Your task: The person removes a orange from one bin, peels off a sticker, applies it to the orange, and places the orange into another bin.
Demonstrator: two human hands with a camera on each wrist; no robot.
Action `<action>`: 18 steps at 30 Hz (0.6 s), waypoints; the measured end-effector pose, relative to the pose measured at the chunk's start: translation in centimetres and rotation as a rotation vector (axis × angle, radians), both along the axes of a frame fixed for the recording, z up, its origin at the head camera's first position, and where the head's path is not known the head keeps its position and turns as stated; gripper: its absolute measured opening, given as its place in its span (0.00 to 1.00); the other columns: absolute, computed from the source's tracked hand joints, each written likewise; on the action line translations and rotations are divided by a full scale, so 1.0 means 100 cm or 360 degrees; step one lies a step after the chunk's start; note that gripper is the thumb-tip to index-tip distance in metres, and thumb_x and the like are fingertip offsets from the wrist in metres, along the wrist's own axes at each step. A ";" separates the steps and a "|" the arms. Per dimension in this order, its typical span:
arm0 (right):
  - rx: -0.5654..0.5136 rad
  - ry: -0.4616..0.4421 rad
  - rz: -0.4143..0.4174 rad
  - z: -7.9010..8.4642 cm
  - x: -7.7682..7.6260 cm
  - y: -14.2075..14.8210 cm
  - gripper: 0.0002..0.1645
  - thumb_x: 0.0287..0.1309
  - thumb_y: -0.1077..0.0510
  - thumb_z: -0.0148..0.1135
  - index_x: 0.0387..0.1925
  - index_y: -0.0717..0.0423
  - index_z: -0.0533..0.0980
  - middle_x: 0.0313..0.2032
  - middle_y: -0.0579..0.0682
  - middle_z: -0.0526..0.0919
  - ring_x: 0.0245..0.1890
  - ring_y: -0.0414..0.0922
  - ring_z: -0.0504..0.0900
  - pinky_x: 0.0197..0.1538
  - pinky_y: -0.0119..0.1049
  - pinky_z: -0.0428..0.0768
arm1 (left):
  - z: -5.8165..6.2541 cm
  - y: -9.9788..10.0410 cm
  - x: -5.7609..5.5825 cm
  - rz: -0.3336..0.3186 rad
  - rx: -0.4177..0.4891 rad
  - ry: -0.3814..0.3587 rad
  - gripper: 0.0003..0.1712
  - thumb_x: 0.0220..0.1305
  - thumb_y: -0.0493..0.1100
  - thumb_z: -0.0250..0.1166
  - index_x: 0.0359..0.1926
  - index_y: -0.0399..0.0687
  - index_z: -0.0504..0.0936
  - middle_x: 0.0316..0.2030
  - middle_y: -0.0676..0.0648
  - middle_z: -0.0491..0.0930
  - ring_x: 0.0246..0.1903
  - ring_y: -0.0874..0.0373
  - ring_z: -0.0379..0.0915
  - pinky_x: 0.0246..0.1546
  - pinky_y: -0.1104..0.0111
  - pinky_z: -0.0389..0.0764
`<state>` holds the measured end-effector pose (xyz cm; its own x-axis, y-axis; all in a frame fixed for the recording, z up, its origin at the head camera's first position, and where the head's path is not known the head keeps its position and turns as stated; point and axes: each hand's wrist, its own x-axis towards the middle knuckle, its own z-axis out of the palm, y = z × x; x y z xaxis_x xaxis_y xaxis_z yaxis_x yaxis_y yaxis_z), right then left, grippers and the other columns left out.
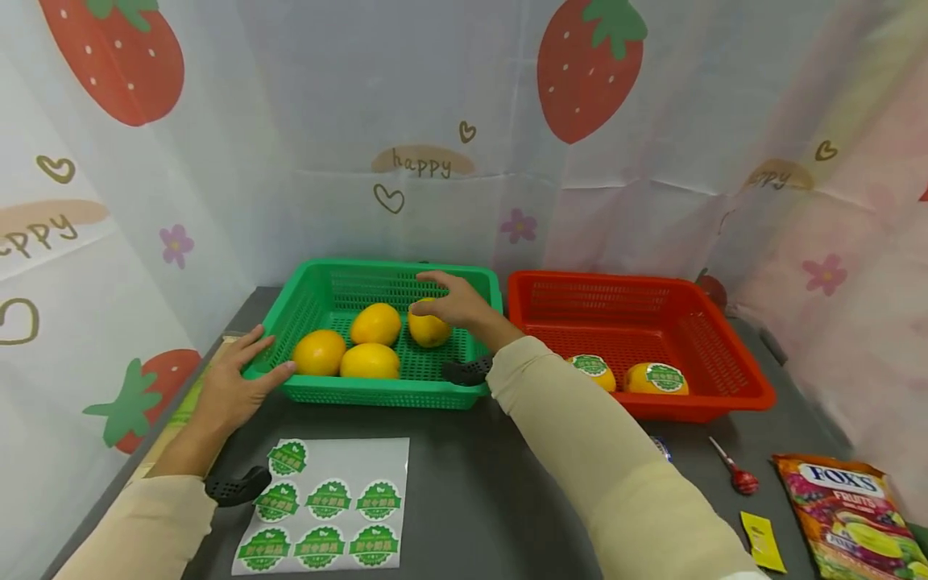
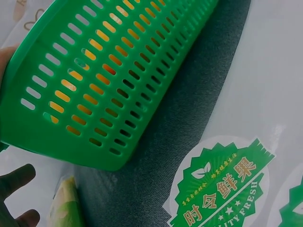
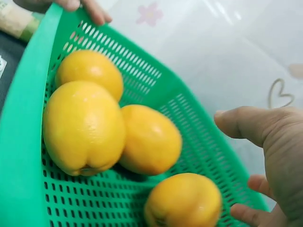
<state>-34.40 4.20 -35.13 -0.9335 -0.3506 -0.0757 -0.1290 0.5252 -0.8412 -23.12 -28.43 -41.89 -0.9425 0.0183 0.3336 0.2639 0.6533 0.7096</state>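
A green plastic basket holds several oranges without stickers. My left hand rests against the basket's front left corner, fingers spread and fairly straight. Inside the basket, near its right side, one orange lies apart from the others. Close over it is my right hand, thumb and fingers spread apart. The right wrist view shows a gap between this hand and the nearest orange. In front of the basket lies a white sheet with several round green stickers.
A red basket stands to the right, with two stickered oranges visible; my right sleeve partly covers one. At the right lie a lollipop, a yellow packet and a Fox's candy bag. A printed curtain hangs behind.
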 end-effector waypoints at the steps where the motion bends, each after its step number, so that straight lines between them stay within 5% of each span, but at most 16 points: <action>1: 0.0040 -0.0004 0.0015 -0.004 -0.002 -0.003 0.37 0.59 0.47 0.67 0.69 0.40 0.66 0.71 0.52 0.56 0.66 0.54 0.59 0.60 0.54 0.66 | -0.001 0.000 0.000 0.0001 0.0000 -0.0002 0.39 0.64 0.50 0.66 0.66 0.28 0.65 0.71 0.35 0.53 0.68 0.32 0.45 0.59 0.36 0.53; 12: 0.0492 0.0141 0.0077 -0.035 -0.022 -0.028 0.40 0.58 0.50 0.68 0.70 0.46 0.64 0.70 0.53 0.58 0.67 0.54 0.59 0.62 0.51 0.65 | -0.003 -0.004 -0.001 -0.0004 0.0000 -0.0039 0.39 0.64 0.50 0.66 0.67 0.30 0.65 0.71 0.36 0.52 0.68 0.33 0.44 0.58 0.36 0.53; 18: 0.0739 0.0166 -0.0068 -0.045 -0.024 -0.028 0.43 0.54 0.54 0.72 0.70 0.39 0.64 0.72 0.55 0.50 0.65 0.62 0.57 0.54 0.57 0.70 | -0.003 -0.004 0.000 -0.0008 0.0023 -0.0057 0.39 0.65 0.50 0.66 0.67 0.30 0.64 0.72 0.37 0.52 0.68 0.33 0.44 0.58 0.37 0.54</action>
<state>-36.79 1.37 -39.58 -0.9572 -0.2633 -0.1205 -0.1705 0.8490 -0.5001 -23.13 -28.87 -42.16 -0.9538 0.0183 0.2999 0.2413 0.6416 0.7281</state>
